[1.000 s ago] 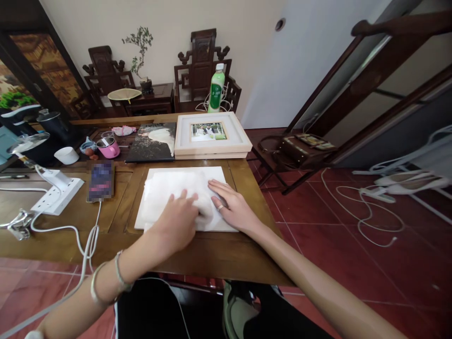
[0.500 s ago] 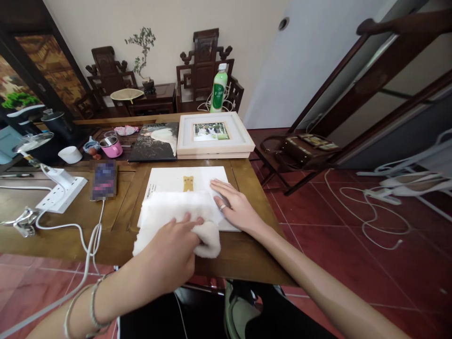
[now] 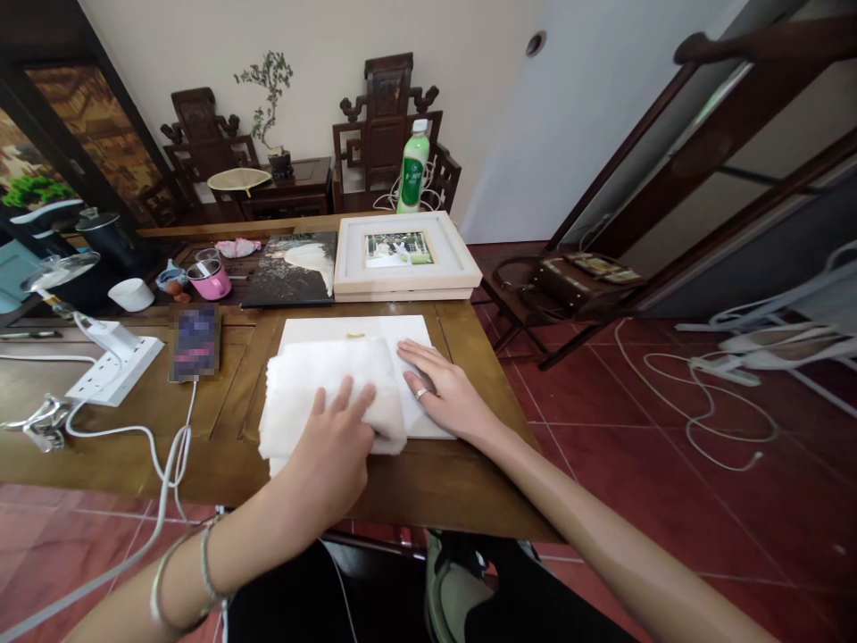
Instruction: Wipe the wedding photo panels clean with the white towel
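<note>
My left hand (image 3: 335, 451) lies on top of a folded white fluffy cloth (image 3: 301, 379), fingers spread and pressing down. I cannot see its thumb clearly. Under the cloth is a flat white board (image 3: 328, 326), and only a thin strip of a yellow-brown shape (image 3: 354, 336) on it shows above the cloth's far edge. My right hand (image 3: 445, 384), with a ring on one finger, rests flat on the board's right side, fingers stretched out. A smooth white patch shows between it and the cloth.
Behind the board are a framed photo (image 3: 461, 259) and a dark picture panel (image 3: 274, 277). A green bottle (image 3: 413, 170) stands beyond. To the left are a phone (image 3: 194, 344) on a cable, a power strip (image 3: 130, 371) and a pink mug (image 3: 212, 284). The table's right edge drops to red tiles.
My left hand has pushed the cloth away from me, up the board. The cloth now covers most of the yellow-brown shape. My right hand has stayed in place.
</note>
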`<state>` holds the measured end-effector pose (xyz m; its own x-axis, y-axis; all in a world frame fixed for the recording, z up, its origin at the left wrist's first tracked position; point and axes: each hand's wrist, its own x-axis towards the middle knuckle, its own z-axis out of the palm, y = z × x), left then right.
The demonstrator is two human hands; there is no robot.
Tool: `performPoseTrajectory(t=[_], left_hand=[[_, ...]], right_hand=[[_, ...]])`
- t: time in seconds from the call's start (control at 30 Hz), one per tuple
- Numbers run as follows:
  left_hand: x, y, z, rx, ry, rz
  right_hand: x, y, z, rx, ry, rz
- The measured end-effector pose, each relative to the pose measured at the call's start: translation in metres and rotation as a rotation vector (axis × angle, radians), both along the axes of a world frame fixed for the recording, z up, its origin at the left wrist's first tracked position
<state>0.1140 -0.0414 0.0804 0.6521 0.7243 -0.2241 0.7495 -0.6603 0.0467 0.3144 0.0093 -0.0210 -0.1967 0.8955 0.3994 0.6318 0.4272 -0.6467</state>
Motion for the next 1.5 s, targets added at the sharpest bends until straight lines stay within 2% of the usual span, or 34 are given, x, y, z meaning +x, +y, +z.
performPoseTrajectory(t=[0.1, 0.2, 0.43, 0.6, 0.73, 0.87, 0.97, 1.13, 1.33, 1.4, 1.5], left_hand=[[-0.005, -0.016, 0.005, -0.06, 0.008, -0.034], [-0.013, -0.02, 0.008, -0.078, -0.047, -0.035], [-0.03, 0.008, 0.002, -0.099, -0.174, 0.057], [-0.035, 0.024, 0.0, -0.063, -0.157, 0.101], [-0.032, 0.01, 0.003, -0.052, -0.079, 0.132], [-0.029, -0.01, 0.009, -0.082, 0.01, 0.098], [-0.032, -0.017, 0.013, -0.113, 0.027, 0.087], [-0.044, -0.005, 0.01, -0.14, -0.073, 0.101], [-0.054, 0.018, -0.001, -0.053, -0.109, 0.146], [-0.055, 0.019, -0.002, -0.043, -0.098, 0.152], [-0.056, 0.007, 0.002, -0.08, -0.087, 0.144]], right_hand=[[0.0, 0.0, 0.001, -0.002, 0.007, 0.003], [0.0, 0.0, 0.001, 0.0, 0.021, 0.005], [0.0, -0.001, 0.002, -0.019, -0.007, 0.006], [0.0, -0.001, 0.001, -0.007, 0.009, 0.005], [0.0, 0.0, 0.0, -0.004, 0.022, 0.004], [0.0, 0.0, 0.001, -0.013, 0.026, -0.001], [0.0, 0.0, 0.001, -0.018, 0.017, 0.0], [0.0, -0.001, 0.002, -0.017, 0.005, -0.001], [0.0, -0.001, 0.001, -0.019, 0.007, -0.003], [0.0, -0.001, 0.001, -0.018, 0.007, -0.002], [0.0, 0.0, 0.001, -0.015, 0.005, 0.001]])
